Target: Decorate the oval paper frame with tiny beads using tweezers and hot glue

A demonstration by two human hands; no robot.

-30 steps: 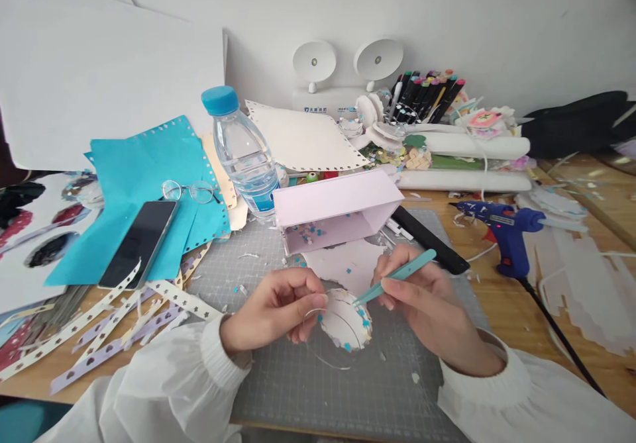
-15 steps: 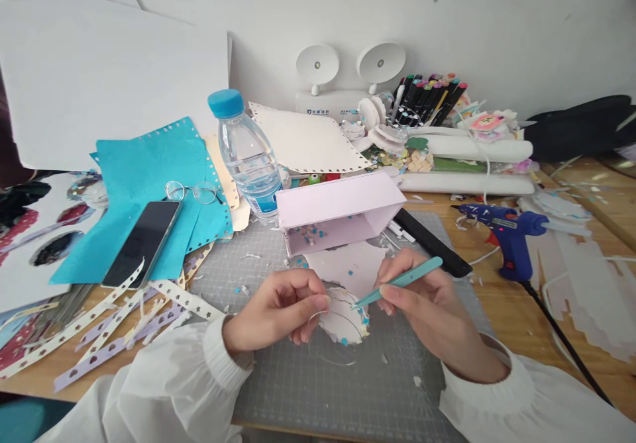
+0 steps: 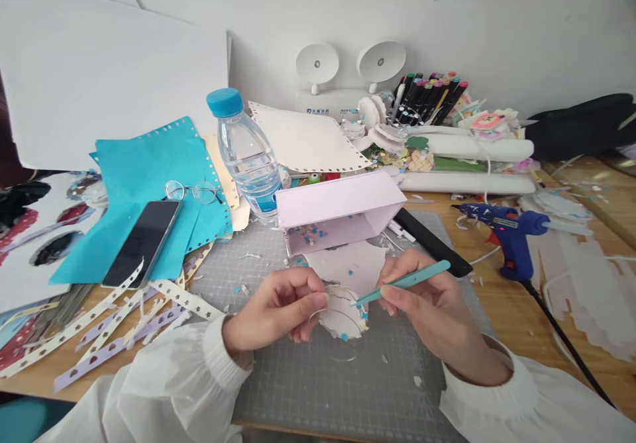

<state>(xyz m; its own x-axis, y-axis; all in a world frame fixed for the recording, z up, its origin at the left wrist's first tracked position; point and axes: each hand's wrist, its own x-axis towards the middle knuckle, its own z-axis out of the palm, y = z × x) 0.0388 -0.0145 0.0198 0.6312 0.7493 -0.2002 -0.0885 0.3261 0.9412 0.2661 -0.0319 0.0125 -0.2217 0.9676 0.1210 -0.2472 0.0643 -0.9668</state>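
Lilac box [image 3: 342, 201] with blue confetti [image 3: 314, 232] inside.

To your left, a phone [image 3: 142, 244] lies on blue paper [image 3: 144, 171], with a pair of glasses [image 3: 205, 193] just beyond it on the same paper. Punched paper strips [image 3: 193, 302] are strewn near you, one crossing the phone's lower end. Ahead you have a water bottle [image 3: 251, 158] with a blue cap [image 3: 224, 102] and, behind it to the right, a cream sheet [image 3: 308, 135] with punched edges. A two-headed lamp [image 3: 381, 62] stands by the wall, left of the markers [image 3: 432, 98]. On your right, a blue glue gun [image 3: 517, 238] rests on the wooden table [image 3: 501, 297].
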